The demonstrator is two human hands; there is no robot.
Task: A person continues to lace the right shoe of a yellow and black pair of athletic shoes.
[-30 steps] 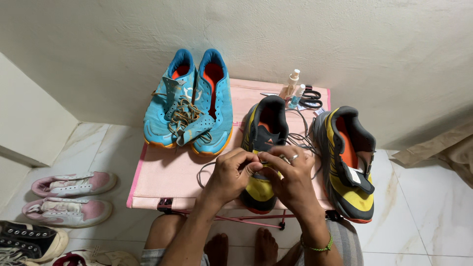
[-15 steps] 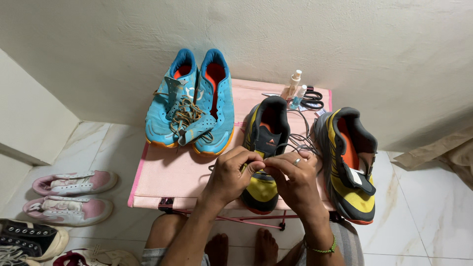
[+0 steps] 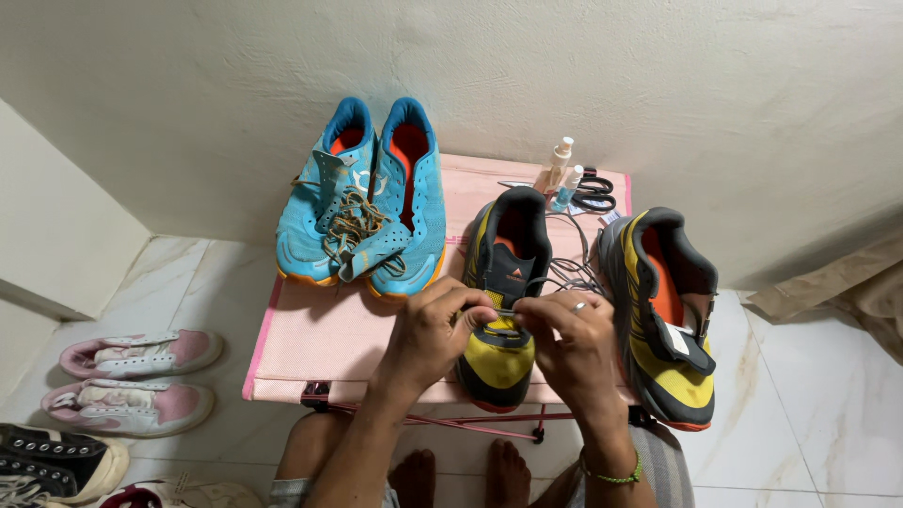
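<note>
Black-and-yellow shoe (image 3: 503, 310) lies near the pink table's (image 3: 320, 343) front edge, long axis front-to-back, toe toward the person, heel to the wall. Left hand (image 3: 435, 329) and right hand (image 3: 574, 343) both pinch its grey lace (image 3: 555, 277) over the forefoot.

Two small spray bottles (image 3: 562, 171) stand at the far edge of the pink tabletop (image 3: 329, 348), just beside the black scissors (image 3: 594, 193): one pale beige with a white cap, one slimmer, clear with a blue label. A white rectangular tag (image 3: 678, 341) lies on the tongue of the yellow and grey shoe (image 3: 664, 315) at the tabletop's right side.
</note>
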